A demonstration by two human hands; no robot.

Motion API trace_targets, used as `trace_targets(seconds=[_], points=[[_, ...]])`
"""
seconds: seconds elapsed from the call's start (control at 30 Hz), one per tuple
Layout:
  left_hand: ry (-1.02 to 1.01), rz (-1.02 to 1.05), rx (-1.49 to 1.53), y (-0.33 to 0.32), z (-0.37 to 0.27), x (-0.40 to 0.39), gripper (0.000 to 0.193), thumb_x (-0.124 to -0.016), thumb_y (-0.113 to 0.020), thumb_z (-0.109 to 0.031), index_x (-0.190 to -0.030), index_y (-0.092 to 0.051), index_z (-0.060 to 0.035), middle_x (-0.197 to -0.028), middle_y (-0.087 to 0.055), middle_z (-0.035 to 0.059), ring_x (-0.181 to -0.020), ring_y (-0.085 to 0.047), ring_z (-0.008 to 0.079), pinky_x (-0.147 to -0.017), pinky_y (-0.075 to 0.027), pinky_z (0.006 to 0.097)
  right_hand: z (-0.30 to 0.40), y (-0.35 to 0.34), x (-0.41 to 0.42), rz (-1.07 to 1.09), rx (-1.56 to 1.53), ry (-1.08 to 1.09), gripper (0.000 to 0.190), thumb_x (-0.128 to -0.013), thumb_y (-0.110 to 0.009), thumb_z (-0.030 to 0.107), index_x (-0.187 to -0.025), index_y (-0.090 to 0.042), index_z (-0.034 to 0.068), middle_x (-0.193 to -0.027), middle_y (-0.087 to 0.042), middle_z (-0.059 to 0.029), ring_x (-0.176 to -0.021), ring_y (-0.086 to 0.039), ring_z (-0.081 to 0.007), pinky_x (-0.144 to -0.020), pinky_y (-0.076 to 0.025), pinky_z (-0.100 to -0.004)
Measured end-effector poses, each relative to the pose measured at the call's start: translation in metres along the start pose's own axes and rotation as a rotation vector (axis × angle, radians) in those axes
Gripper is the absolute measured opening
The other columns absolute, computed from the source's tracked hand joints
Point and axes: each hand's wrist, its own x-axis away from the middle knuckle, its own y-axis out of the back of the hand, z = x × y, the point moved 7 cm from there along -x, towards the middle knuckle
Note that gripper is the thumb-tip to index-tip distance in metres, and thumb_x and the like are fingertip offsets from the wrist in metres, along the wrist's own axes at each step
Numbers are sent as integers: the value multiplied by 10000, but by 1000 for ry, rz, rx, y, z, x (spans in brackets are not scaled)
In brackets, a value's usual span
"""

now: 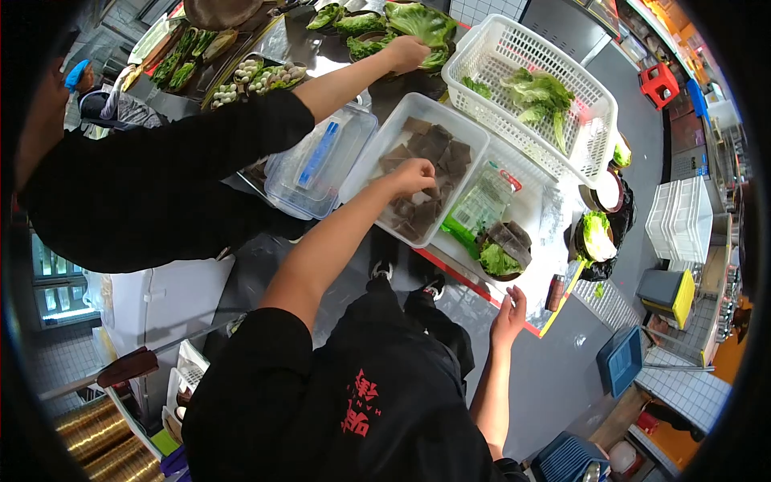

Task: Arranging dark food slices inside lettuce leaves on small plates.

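Observation:
My left hand (415, 176) is over a translucent plastic tub (479, 141) of dark grey-brown square food slices (433, 144). Its fingers curl downward, and whether a slice is between them is hidden. By the red front edge of the table (545, 274), my right hand (509, 316) is held with fingers apart and nothing in it. Just beyond that hand stands a round bowl (503, 277) with green lettuce (499, 259) and several dark slices (509, 238) leaning on top. A green-and-clear plastic package (485, 202) lies between tub and bowl.
At left, a co-worker's hand (412, 54) touches lettuce (421, 21) among filled bowls. A white perforated basket (470, 84) holds loose lettuce leaves. A clear lid with a blue clip (319, 153) lies beside the tub. A brown cylindrical container (555, 293) stands near the table corner.

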Motion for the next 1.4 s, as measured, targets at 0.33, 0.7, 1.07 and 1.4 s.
trace_targets(seconds=[0.33,0.7,1.07,1.4], points=[[118,43,1037,17,-20,33,162,-802,-508,-67,-931,-586,-128,-772,-550,-14,-590,-497,72,-499,-436,255,110,-107,-62,380,-739,-204,301,-974,-515,185,-1202,-523,-12,-848,-618,-81,-837,-613,-178,-767,-515,-300],[-150,552,645,-31,-121,107,495,-764,-652,0,-1244,-540,-50,-851,-595,45,-725,-583,102,-612,-474,244,123,-132,-52,463,-753,-371,264,-966,-544,234,-1037,-600,-15,-972,-623,-79,-857,-602,-126,-752,-510,-272],[105,181,823,-179,-73,131,281,-862,-630,-11,-1137,-574,-23,-909,-619,34,-812,-608,96,-687,-481,231,44,-21,-19,66,-7,-7,179,-925,-606,174,-1009,-626,17,-823,-666,-104,-739,-625,-153,-695,-505,-296],[-298,-306,157,-153,-98,56,309,-847,-633,-90,-1150,-587,-46,-1067,-645,161,-969,-633,312,-829,-500,375,38,-43,-93,31,456,61,165,-901,-615,250,-977,-640,105,-718,-656,-99,-662,-645,-314,-600,-485,-398]])
